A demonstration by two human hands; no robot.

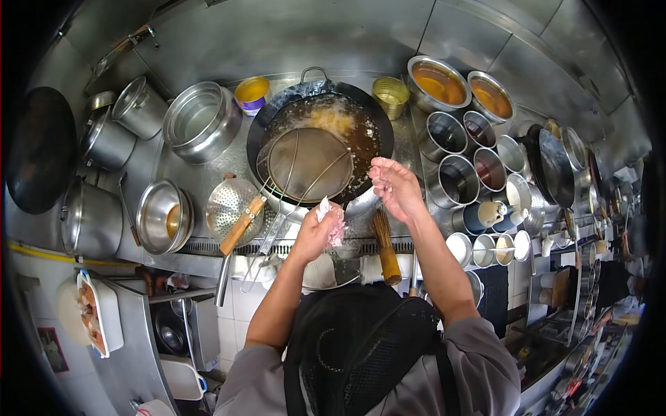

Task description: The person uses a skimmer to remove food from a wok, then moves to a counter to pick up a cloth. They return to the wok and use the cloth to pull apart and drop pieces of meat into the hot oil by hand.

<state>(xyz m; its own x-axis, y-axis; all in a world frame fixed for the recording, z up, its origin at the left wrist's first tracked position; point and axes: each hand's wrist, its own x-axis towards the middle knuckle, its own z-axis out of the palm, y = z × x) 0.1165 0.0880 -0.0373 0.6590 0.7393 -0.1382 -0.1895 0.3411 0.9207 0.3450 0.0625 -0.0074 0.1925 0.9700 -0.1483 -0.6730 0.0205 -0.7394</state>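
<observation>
My left hand (313, 237) is closed around a pale pink, whitish lump (336, 227) that looks like raw meat, held at the wok's near edge. My right hand (397, 188) is over the wok's right rim, fingers loosely bent and apart, with wet whitish bits on them. Between and beyond them sits a large black wok (383, 118) of dark, bubbling oil (357, 139), where golden pieces (329, 121) float at the far side. A round wire-mesh strainer (309, 166) lies over the near part of the wok, its handles pointing toward me at the left.
A perforated ladle (232, 208) and steel bowls (158, 218) stand left, with pots behind them. A bamboo brush (387, 256) lies at the stove's front edge. On the right are bowls of orange liquid (438, 83) and several steel containers (454, 182). Two tins (390, 97) flank the wok.
</observation>
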